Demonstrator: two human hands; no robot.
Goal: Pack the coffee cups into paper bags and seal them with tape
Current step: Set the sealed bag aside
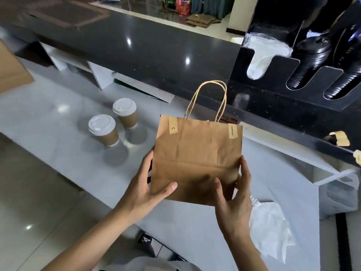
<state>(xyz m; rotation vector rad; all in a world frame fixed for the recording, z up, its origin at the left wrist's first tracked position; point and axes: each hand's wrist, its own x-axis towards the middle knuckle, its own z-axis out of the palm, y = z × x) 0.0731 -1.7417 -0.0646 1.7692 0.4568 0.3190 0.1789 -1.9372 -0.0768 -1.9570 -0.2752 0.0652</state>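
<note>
Head view: a taped bag (197,157) is gripped by both hands (144,190) (232,200), likely to be set aside before two cups (109,124) are packed.

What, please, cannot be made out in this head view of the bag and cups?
- Bag contents: hidden by its paper front and taped top.
- Fingers of the left hand and right hand: partly behind the bag.
- Cups contents: hidden by lids.
- Left tape strip print: too small to read.
- Brown sheet: cut off by the left edge.
</note>
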